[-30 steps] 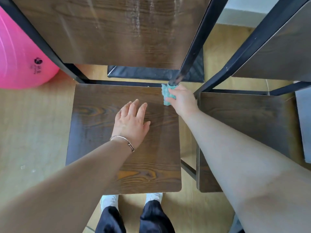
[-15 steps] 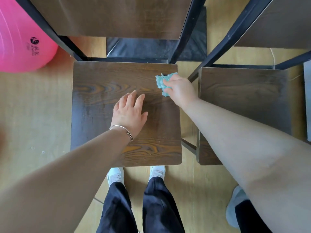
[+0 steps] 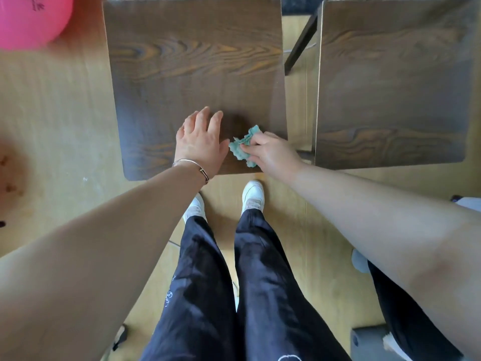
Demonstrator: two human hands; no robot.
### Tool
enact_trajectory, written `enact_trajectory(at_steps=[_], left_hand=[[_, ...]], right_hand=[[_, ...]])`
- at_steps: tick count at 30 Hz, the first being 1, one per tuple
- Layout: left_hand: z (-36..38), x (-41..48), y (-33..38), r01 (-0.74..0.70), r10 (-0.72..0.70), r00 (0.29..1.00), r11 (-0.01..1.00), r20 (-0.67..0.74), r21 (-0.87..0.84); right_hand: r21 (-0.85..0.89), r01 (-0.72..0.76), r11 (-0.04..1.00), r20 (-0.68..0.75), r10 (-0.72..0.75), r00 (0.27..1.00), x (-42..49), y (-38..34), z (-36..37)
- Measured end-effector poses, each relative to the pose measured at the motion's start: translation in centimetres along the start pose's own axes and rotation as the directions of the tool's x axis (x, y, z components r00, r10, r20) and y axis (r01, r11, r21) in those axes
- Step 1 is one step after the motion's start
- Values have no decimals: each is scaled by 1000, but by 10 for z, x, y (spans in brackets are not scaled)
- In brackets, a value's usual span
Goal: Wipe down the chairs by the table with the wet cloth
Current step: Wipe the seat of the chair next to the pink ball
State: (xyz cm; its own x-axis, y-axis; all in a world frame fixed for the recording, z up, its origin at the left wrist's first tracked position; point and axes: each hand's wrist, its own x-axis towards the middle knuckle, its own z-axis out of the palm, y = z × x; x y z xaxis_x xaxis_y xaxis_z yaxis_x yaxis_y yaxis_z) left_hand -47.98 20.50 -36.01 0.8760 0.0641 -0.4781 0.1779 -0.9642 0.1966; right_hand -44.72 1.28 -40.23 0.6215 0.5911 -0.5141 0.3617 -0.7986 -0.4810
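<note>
Bright, even daylight with no harsh glare. A soft dark shadow lies on the left chair seat (image 3: 192, 61), just beyond the left hand (image 3: 199, 142) and right hand (image 3: 273, 152). A pale sheen washes the right chair seat (image 3: 390, 87). The cloth (image 3: 244, 147) is fairly sharp. Wide-angle distortion bends the seat edges. The forearms loom large and soft. A blurry brown smudge (image 3: 10, 173) sits at the left edge.

Pale wood-grain floor (image 3: 52, 113), soft sheen; pink ball (image 3: 28, 19) top left

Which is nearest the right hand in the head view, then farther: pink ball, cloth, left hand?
1. Cloth, in the right hand's grip.
2. Left hand, beside it on the chair seat.
3. Pink ball, far top-left corner.
</note>
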Motion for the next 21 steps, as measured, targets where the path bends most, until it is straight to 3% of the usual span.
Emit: enact_trajectory(at_steps=[8,11,14,21], left_hand=[[6,-17,1,-4,3,999,1000,33,12],[-2,-4,4,-17,17,1000,1000,2,11],[-13,20,8,-23,24,999,1000,-33,7],[-55,104,23,-24,25,990,1000,-138,10]], right_hand=[[62,29,998,91,-35,995,-28,-5,16],[174,74,982,-92,-59,994,-27,2,6],[147,89,985,-284,-44,958,-8,12,-20],[114,21,993,-463,34,886,95,49,-118]])
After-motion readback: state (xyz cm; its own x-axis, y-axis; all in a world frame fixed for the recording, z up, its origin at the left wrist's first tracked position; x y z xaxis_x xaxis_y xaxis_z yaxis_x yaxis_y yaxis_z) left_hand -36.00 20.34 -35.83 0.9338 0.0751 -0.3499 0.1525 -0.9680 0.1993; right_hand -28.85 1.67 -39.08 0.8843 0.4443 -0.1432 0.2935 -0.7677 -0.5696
